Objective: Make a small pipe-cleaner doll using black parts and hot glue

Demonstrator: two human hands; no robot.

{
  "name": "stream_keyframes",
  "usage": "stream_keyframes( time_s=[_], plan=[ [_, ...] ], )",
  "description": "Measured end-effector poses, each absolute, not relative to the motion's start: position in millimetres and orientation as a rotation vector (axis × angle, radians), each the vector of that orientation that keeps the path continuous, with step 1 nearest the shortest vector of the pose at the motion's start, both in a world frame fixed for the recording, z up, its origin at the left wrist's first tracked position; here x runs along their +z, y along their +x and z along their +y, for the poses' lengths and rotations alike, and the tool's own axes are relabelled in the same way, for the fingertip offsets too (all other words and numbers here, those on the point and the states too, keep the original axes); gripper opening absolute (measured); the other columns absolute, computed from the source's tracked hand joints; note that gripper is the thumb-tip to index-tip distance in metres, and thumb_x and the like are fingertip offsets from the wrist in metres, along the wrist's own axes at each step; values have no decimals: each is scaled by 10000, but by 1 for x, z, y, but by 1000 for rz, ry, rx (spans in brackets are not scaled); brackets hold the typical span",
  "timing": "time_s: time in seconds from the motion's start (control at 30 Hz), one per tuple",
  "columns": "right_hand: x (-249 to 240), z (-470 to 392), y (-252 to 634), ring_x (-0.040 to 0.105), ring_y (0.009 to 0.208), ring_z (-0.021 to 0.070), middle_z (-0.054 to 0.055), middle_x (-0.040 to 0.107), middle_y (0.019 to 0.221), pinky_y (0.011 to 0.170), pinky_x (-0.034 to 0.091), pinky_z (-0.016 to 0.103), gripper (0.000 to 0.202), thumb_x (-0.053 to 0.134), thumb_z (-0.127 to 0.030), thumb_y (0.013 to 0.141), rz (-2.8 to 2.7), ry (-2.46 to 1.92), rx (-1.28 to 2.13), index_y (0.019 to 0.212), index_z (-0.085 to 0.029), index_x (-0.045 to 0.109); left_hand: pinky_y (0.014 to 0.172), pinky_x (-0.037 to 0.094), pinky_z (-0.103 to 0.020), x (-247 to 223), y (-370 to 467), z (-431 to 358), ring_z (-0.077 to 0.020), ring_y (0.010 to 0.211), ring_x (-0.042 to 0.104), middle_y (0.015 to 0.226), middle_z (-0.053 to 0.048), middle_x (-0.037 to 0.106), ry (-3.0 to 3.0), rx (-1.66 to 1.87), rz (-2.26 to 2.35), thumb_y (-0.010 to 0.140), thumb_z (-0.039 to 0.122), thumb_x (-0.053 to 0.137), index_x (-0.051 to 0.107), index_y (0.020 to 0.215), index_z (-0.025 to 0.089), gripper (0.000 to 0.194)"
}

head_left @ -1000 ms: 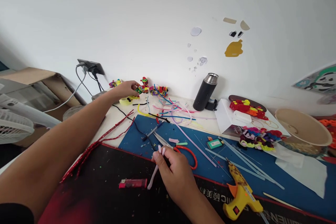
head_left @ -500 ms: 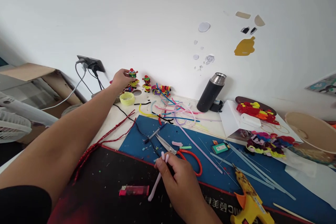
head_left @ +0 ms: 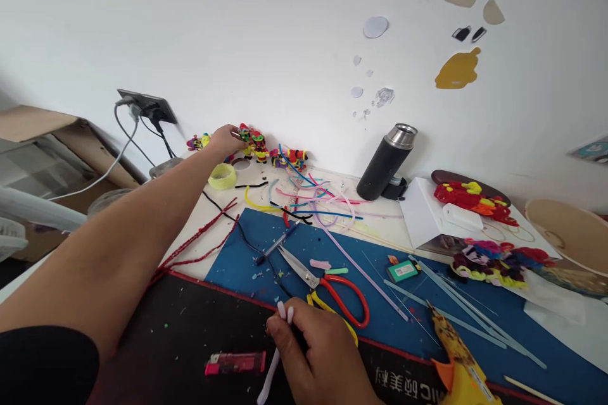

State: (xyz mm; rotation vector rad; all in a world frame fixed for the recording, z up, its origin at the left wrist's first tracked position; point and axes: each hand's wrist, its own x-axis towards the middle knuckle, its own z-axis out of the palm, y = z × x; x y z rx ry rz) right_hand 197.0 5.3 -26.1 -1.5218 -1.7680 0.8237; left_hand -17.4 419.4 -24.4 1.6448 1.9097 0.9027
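At the back of the table my left hand [head_left: 225, 141] is closed on a small fuzzy figurine [head_left: 244, 133] with a red and green head; its fingertips are partly hidden. Right beside it stands a second figurine [head_left: 259, 144] in red, yellow and black. My right hand [head_left: 319, 348], low in the centre, pinches a bent, pale pink pipe cleaner [head_left: 270, 374] between thumb and forefinger. Two short ends poke up above the thumb, and a longer piece hangs below. Just beyond this hand lie scissors [head_left: 349, 297] with red and yellow handles.
A yellow glue gun [head_left: 458, 361] and glue sticks [head_left: 475, 304] lie at right. A pink lighter [head_left: 236, 363] is on the black mat. A black flask [head_left: 387, 163] stands near the wall. Loose pipe cleaners [head_left: 327, 202], red twisted strands [head_left: 199, 237] and a tape roll [head_left: 222, 176] are around.
My left hand has brought its figurine rightward, close against the second figurine. My right hand still grips the pale pipe cleaner. The camera view has shifted slightly.
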Motion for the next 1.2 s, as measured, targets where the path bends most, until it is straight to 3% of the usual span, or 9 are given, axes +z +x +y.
stream_keyframes(
  time_s=[0.97,1.2],
  plan=[
    [-36,3,190,591,556,140,-24,644,655,564,251,294,389,419,-440,1085,-1858,-1477,726,766,-236,505,755,519,-352,-29,-18,428,-293,918,683,987,-77,746,1772,715,2043,648,262,865,643,1012,234,427],
    [-37,2,191,613,557,140,-26,649,649,555,250,301,351,459,-404,1068,-1904,-1496,687,765,-233,511,726,528,-377,-28,-18,426,-311,918,683,1020,-99,742,1688,730,2025,609,258,896,621,1117,227,578]
  ],
)
